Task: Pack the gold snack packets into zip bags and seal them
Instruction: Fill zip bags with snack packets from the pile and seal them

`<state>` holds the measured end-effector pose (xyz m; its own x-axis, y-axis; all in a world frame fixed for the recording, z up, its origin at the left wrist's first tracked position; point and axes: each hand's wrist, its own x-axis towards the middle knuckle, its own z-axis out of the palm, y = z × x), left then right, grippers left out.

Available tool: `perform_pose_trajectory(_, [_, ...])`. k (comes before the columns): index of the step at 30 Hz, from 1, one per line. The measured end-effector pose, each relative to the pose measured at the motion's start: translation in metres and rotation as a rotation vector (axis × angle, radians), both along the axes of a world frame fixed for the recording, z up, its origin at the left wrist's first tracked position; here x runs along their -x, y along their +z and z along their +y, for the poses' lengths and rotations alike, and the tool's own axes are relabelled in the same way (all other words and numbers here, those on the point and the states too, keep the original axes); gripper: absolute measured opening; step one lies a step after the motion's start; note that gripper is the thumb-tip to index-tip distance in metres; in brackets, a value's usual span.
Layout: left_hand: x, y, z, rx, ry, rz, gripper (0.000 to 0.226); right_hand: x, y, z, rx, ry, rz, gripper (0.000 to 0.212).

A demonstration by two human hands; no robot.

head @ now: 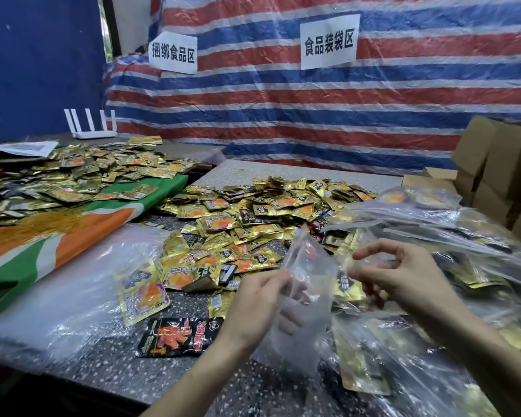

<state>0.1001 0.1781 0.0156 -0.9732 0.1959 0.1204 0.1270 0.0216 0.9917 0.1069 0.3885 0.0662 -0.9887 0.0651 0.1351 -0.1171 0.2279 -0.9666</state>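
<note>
1. The left hand (259, 299) pinches one lip of the clear, seemingly empty plastic zip bag (306, 320), held upright at centre.
2. The right hand (403, 275), at three o'clock of it, pinches the other lip, apparently to part the mouth.
3. The heap of small gold foil snack packets (268, 212) lies at twelve o'clock, within easy reach for filling.

Both hands, left (254, 308), right (403, 275), pinching a clear zip bag (306, 299), gold snack packets (262, 212) heaped behind
</note>
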Motion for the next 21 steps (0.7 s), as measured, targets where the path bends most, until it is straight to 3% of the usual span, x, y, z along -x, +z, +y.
perform_pose_trajectory(2, [0.003,-0.004,-0.002,0.042,0.031,0.031,0.034,-0.003,-0.003,0.000,-0.142,0.031,0.215,0.027])
perform_pose_trajectory(5, [0.000,-0.007,0.003,0.097,-0.016,0.062,0.036,-0.007,-0.008,-0.007,-0.524,0.292,0.521,0.043])
perform_pose_trajectory(8, [-0.003,-0.005,0.006,0.089,-0.104,0.021,0.046,0.001,-0.014,-0.011,-0.827,0.386,0.668,0.026])
perform_pose_trajectory(10, [-0.002,-0.005,0.005,0.074,-0.124,-0.040,0.048,0.003,-0.015,-0.011,-0.861,0.369,0.696,0.010])
perform_pose_trajectory(13, [0.007,-0.010,-0.005,0.078,-0.045,-0.101,0.040,0.003,-0.014,-0.008,-0.900,0.352,0.718,0.018])
perform_pose_trajectory(18, [0.036,-0.017,-0.029,0.209,0.205,-0.041,0.038,-0.004,-0.008,0.007,-0.994,0.413,0.624,0.010])
perform_pose_trajectory(21, [0.039,-0.023,-0.026,0.206,0.131,-0.048,0.041,-0.005,-0.008,0.007,-1.034,0.453,0.608,0.010])
